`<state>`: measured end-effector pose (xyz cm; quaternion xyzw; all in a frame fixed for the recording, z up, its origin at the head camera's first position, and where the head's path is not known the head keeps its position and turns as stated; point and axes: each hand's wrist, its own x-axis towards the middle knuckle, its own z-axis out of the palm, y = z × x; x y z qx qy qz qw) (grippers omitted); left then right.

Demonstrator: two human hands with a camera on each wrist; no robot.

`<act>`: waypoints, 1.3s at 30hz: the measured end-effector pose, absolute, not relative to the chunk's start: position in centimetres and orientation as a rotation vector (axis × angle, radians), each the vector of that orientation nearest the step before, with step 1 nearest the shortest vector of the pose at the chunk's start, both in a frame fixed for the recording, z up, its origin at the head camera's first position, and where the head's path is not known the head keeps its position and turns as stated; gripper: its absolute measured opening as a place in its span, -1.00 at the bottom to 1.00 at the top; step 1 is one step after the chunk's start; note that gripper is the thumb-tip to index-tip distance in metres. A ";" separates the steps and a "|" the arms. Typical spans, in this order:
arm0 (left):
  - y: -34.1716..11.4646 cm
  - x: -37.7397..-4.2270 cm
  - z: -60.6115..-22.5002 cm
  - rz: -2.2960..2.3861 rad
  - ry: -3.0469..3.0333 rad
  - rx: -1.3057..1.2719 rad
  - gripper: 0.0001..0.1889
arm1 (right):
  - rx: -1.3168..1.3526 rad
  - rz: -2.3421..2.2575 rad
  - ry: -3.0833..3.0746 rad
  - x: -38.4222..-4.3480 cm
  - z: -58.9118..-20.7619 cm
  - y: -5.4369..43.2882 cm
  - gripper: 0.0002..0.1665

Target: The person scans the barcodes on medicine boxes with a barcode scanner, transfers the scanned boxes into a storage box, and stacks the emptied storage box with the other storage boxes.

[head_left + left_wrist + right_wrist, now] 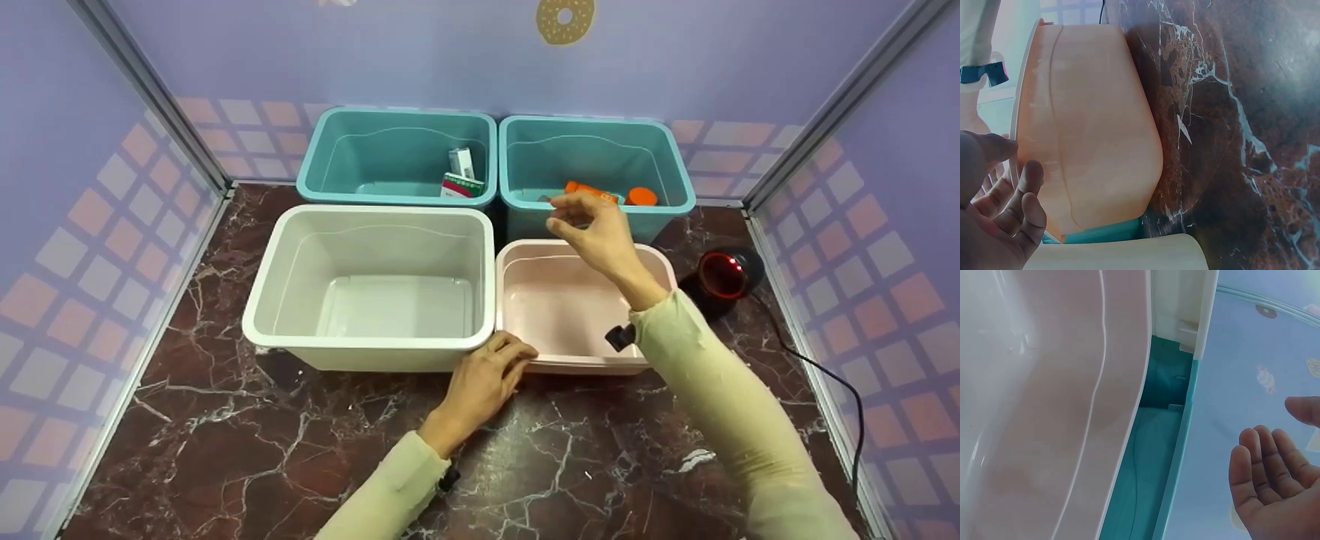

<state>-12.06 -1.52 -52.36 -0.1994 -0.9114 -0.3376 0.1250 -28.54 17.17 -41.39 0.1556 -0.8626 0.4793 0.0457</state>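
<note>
My left hand (514, 352) rests on the marble table (247, 442) at the front left corner of an empty pink bin (559, 311), where that bin meets an empty white bin (367, 343). In the left wrist view the left hand (1010, 174) lies relaxed, thumb at the pink bin's (1089, 124) rim, holding nothing. My right hand (574, 214) hovers over the pink bin's far edge, in front of the right teal bin (675, 161). Its fingers hang loosely curled and empty. The right wrist view shows the right hand (1275, 478) with a bare palm.
The left teal bin (390, 196) holds small boxes (461, 176). In the right teal bin lie orange items (600, 193). A black scanner with a red window (724, 276) stands right of the pink bin, its cable trailing along the right wall. Purple walls enclose the table.
</note>
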 end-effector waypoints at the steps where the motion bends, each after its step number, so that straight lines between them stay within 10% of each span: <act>1: -1.5 -12.1 -52.3 -0.987 -2.658 -0.580 -0.86 | 0.473 1.461 -2.629 -28.4 -41.4 17.4 -0.61; 39: -1.4 -12.0 -52.3 -0.986 -2.632 -0.582 -0.88 | 0.202 1.407 -2.605 -26.1 -44.2 27.6 -0.68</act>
